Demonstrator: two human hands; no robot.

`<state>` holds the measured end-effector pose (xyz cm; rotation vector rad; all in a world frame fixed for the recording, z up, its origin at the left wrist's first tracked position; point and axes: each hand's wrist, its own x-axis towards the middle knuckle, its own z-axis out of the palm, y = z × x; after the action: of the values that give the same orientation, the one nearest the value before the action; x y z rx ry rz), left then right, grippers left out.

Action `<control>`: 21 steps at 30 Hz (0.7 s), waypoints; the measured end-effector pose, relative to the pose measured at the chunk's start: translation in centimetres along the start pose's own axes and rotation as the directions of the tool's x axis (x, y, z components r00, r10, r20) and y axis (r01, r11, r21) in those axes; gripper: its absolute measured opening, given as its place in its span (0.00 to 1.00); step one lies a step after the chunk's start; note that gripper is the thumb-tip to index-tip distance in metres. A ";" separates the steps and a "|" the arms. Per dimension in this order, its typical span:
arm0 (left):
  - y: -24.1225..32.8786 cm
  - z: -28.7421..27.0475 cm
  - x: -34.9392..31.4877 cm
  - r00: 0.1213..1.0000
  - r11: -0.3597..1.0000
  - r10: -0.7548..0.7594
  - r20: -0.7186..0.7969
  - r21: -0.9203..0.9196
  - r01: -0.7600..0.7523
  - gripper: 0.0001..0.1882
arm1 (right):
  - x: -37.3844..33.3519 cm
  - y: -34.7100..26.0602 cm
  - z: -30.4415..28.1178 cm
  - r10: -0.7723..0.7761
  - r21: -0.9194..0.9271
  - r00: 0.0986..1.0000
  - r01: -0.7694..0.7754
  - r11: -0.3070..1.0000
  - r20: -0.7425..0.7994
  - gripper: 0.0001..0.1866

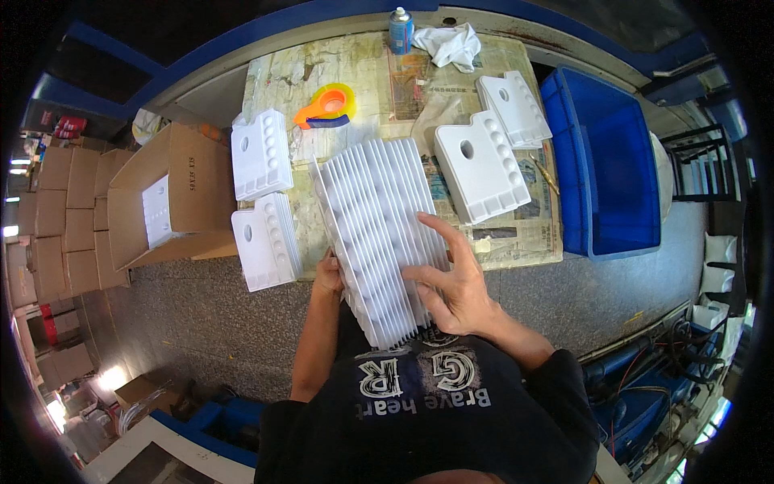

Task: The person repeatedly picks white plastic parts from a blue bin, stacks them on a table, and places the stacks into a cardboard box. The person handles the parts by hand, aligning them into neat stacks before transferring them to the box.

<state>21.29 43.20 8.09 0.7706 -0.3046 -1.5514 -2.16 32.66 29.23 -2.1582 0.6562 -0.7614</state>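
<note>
Right hand (459,292): fingers spread loose, tips at the white palette stack (375,234), which lies leftward of them. Left hand (328,274) sits at its opposite side, fingers mostly hidden, can't tell if gripping. Stack's long axis runs from the black shirt (339,444) out over the bench (274,81); palette piles (476,173) flank it, blue bin (571,177) further right.

floor (201,323): speckled grey | table (504,248): newspaper-covered | beyond: blue frame (210,48) | light (113,377): bright patch, lower left
</note>
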 end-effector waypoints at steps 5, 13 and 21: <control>0.0 0.0 -0.2 0.997 0.997 -0.049 -0.060 -0.063 0.045 0.59 | 0.3 -0.4 0.5 0.075 0.014 0.996 -0.074 0.997 -0.052 0.08; 1.1 2.1 0.4 0.997 0.983 -0.075 -0.017 -0.172 0.071 0.50 | 0.1 0.0 1.3 0.215 -0.058 0.965 -0.225 0.973 -0.149 0.45; 2.5 3.4 -0.1 0.977 0.988 -0.126 -0.174 0.066 0.139 0.52 | 0.5 2.0 3.1 0.623 0.006 0.780 -0.624 0.781 -0.061 0.58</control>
<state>21.14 42.05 12.14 0.9949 -0.1921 -1.5943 -0.10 32.65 26.12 -1.7507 1.3269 -0.4499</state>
